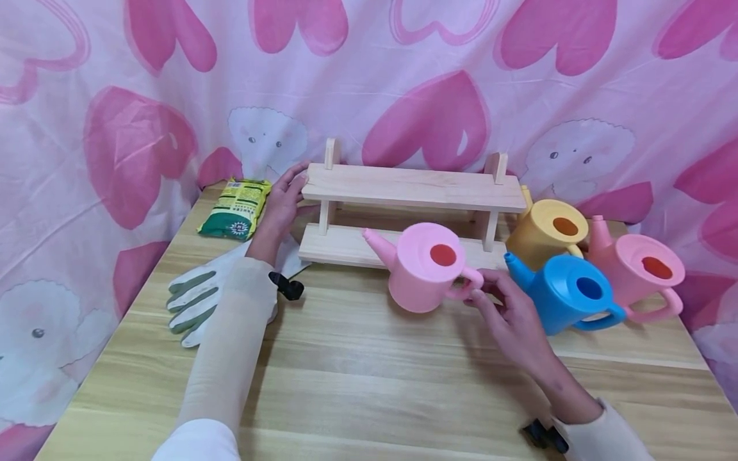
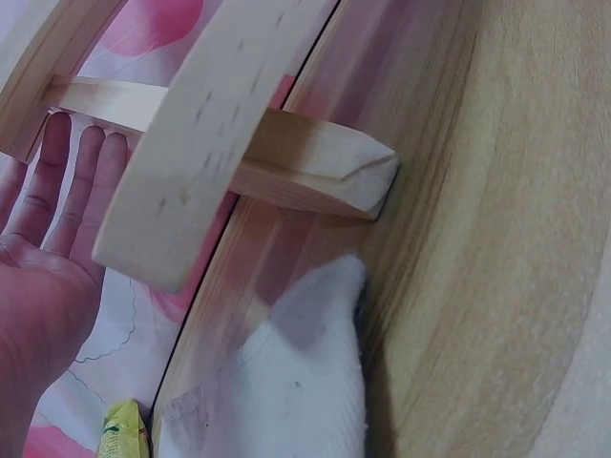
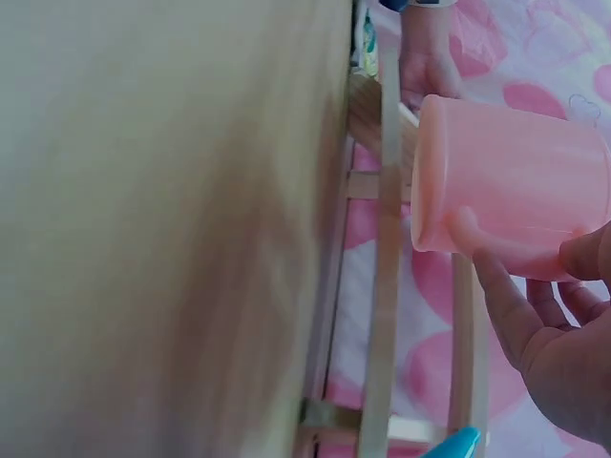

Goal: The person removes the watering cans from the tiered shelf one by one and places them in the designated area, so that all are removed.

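A light pink watering can (image 1: 423, 275) is held up in front of a two-tier wooden shelf (image 1: 412, 186), its spout pointing left. The right hand (image 1: 513, 317) pinches the can's handle between thumb and fingers. In the right wrist view the can's body (image 3: 520, 181) hangs clear of the tabletop, with the fingers at its handle side. At the left end of the shelf's upper board, the left hand (image 1: 282, 202) rests its fingertips against the wood. The left wrist view shows that hand's palm (image 2: 43, 286) with the fingers stretched out straight along the shelf end.
Blue (image 1: 571, 294), yellow (image 1: 548, 234) and coral-pink (image 1: 640, 269) watering cans stand grouped right of the shelf. A pair of white-and-grey gloves (image 1: 198, 294) lies under the left forearm. Behind it is a green-and-yellow packet (image 1: 236, 208). A heart-patterned curtain (image 1: 426, 121) hangs behind the table.
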Demonstrator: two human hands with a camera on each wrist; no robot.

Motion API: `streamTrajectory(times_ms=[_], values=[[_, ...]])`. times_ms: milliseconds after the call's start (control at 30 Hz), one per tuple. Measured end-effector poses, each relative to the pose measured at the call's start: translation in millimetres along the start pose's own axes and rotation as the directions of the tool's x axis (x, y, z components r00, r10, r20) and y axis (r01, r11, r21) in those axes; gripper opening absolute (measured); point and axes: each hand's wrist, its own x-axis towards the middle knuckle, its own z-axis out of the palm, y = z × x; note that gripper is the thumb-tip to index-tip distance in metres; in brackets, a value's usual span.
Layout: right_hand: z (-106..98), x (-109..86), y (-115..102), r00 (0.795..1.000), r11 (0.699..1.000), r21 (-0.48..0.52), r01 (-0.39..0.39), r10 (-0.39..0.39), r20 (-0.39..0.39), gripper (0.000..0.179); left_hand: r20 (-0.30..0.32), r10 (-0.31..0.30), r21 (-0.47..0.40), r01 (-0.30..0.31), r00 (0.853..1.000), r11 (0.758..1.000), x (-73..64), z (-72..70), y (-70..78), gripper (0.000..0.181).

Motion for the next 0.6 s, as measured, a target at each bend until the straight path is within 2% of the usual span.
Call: streamTrajectory(times_ms=[233,600], values=[[-9.9,-20.0,4.3,0.997,0.997,0.001,-0.073,0.073,0.012,0.039,-0.006,0.003,0.002,-0.003,1.0,1.0,0.0,0.1,1.6,0.045],[-14.6,-33.6,12.5,0.995,0.994,-0.045,-0.102,0.103,0.013,0.037,-0.011,-0.005,-0.002,0.005,1.0,1.0,1.0,0.8,0.0,0.044]])
